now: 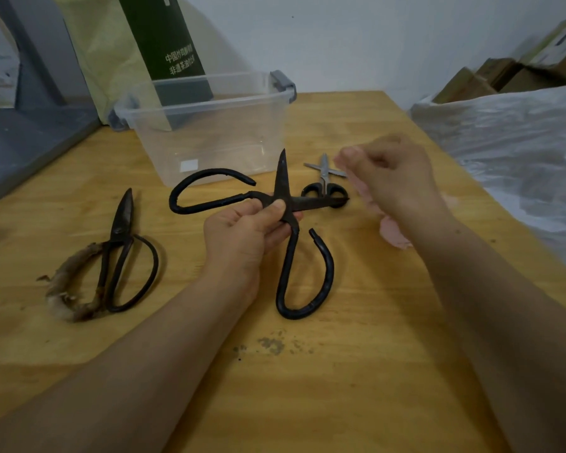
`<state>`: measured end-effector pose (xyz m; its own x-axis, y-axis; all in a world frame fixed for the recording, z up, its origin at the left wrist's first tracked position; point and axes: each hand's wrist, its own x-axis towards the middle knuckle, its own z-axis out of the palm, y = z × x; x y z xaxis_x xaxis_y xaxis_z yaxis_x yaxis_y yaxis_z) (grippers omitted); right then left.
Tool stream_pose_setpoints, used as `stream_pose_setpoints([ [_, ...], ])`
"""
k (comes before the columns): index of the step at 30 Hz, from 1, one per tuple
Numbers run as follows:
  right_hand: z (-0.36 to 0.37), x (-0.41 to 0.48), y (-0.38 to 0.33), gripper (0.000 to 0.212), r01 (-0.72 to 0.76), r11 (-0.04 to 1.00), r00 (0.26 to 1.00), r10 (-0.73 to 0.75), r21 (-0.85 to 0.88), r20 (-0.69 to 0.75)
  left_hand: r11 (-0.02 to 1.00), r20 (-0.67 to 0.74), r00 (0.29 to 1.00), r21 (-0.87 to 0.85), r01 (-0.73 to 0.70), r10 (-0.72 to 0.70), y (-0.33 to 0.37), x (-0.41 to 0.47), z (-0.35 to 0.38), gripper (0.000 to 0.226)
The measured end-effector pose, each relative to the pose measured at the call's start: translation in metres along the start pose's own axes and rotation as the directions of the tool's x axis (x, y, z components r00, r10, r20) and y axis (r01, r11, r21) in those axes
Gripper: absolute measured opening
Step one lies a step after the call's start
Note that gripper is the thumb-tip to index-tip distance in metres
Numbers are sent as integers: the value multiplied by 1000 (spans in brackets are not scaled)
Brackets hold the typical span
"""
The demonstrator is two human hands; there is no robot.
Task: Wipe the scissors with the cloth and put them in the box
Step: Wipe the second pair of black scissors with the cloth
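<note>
My left hand pinches large black iron scissors at the pivot, blades spread wide, one pointing up and one to the right. My right hand is blurred, fingers curled, holding a pink cloth that shows below the palm, just right of the blade tip. The clear plastic box with grey latches stands open behind the scissors. A second old pair of scissors, one handle wrapped in frayed fibre, lies at the left. Small steel scissors with black handles lie open near the box.
The wooden table has a dark smudge near the front middle. A green carton and yellow bag stand behind the box. White plastic sheeting and cardboard boxes sit to the right, a grey surface to the left.
</note>
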<state>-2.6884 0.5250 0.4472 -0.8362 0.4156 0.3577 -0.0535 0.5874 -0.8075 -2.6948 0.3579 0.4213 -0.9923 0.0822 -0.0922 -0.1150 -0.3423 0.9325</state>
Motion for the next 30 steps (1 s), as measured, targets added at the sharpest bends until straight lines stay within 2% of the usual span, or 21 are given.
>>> stream_pose_setpoints([
  [2, 8, -7, -7, 10, -46, 989, 975, 15, 137, 220, 999, 24, 1000, 28, -18, 18, -1, 1, 0, 16],
  [3, 11, -9, -9, 15, -36, 989, 957, -8, 145, 290, 999, 35, 999, 37, -23, 22, -2, 1, -1, 13],
  [5, 14, -10, -8, 16, 42, 989, 948, -83, 140, 308, 999, 43, 999, 48, -24, 22, -2, 0, -1, 10],
  [9, 18, -12, -8, 8, 53, 991, 948, -88, 122, 305, 999, 49, 999, 45, -19, 17, -2, 0, -1, 16],
  [13, 27, -16, -11, 4, 124, 992, 953, -128, 32, 273, 1000, 15, 1000, 21, -13, 12, -1, 1, -2, 21],
  [15, 26, -16, -13, 5, 166, 986, 933, -157, -1, 323, 1000, -20, 1000, 16, -6, 6, 0, 1, -2, 18],
  [17, 20, -15, -13, 7, 189, 981, 899, -156, -41, 410, 1000, -26, 1000, 2, 0, 0, 1, 1, -2, 4],
  [20, 10, -12, -8, 5, 240, 930, 854, -66, -279, 516, 1000, -29, 1000, -25, 10, -10, 0, 0, 0, 4],
  [21, 8, -10, -7, 5, 237, 914, 872, -50, -330, 487, 999, -35, 999, -35, 7, -9, 1, 0, 0, 3],
  [22, 6, -10, -7, 6, 208, 929, 902, -60, -306, 428, 999, -37, 999, -37, 0, -2, 1, 1, 0, 3],
  [24, 6, -12, -12, 13, 112, 994, 960, -104, -15, 262, 1000, -24, 1000, -31, -1, 0, 0, 1, 1, 2],
  [25, 7, -13, -16, 15, 90, 989, 973, -113, 120, 203, 1000, -9, 1000, -17, 0, 0, 0, 1, 1, 3],
  [26, 10, -15, -19, 14, 99, 979, 971, -134, 176, 197, 1000, 8, 1000, 1, -3, 3, 0, 1, 0, 5],
  [28, 20, -20, -20, 8, 161, 983, 941, -180, 90, 288, 1000, 15, 1000, 26, -14, 14, -1, 1, -1, 7],
  [30, 26, -19, -14, 8, 180, 983, 926, -157, -35, 344, 999, -3, 1000, 34, -16, 17, -2, 1, -1, 6],
])
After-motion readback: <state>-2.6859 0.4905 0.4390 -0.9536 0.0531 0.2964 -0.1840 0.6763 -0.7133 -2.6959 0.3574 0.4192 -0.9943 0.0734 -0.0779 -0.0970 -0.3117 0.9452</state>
